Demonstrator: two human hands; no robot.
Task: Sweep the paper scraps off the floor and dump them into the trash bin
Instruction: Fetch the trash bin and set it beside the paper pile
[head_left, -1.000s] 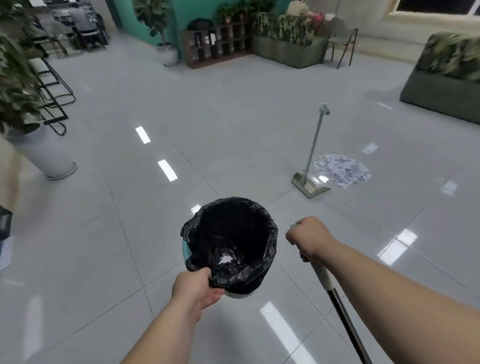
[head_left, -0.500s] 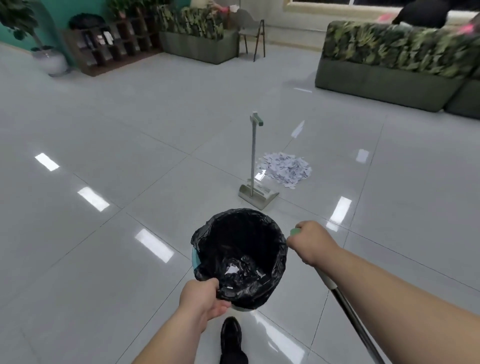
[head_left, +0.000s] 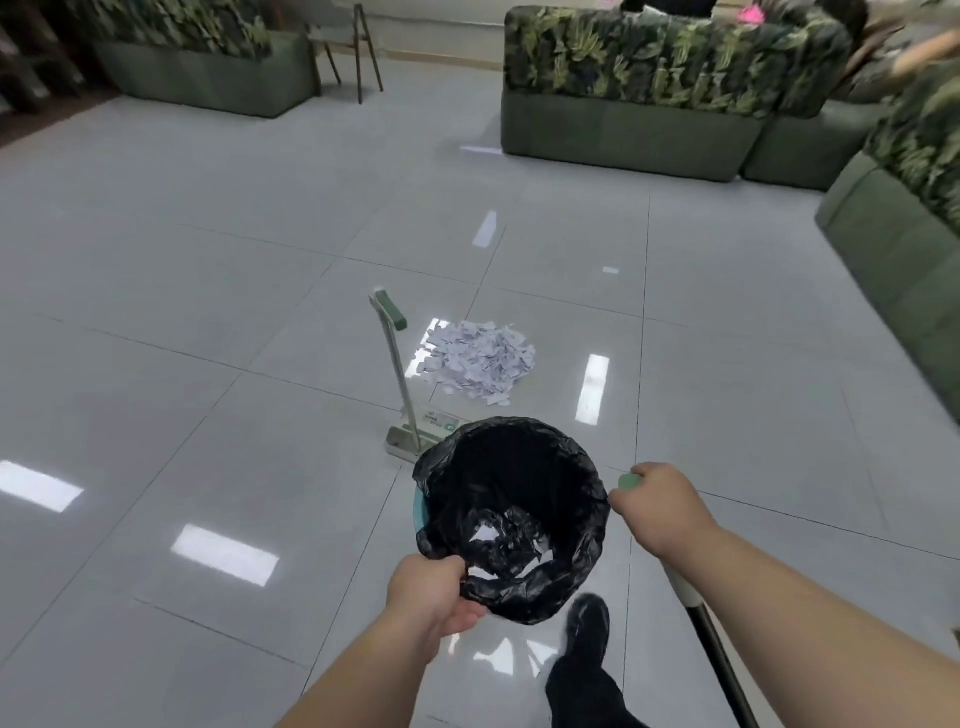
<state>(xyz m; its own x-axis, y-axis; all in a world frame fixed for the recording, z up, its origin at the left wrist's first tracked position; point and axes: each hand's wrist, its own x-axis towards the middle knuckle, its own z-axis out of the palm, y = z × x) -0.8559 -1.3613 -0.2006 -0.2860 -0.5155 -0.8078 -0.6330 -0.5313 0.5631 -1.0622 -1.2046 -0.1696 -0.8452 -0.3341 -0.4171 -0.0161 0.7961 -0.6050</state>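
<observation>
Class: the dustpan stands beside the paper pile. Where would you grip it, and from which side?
Probably grip the dustpan by the green grip atop its shaft, from above and the left: the shaft stands nearly upright, and the paper scraps lie on its right.

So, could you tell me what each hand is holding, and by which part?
Left hand grips the trash bin by its near rim, over the liner. Right hand grips a long handle just below its green end.

Cool, even indoor light. The glossy floor (head_left: 208, 249) throws back white rectangles of glare (head_left: 224, 554) (brightest towards its left edge). Motion blur smears the sofas (head_left: 623, 124) along the top and right; tile seams (head_left: 644, 312) bow with wide-angle distortion.
</observation>
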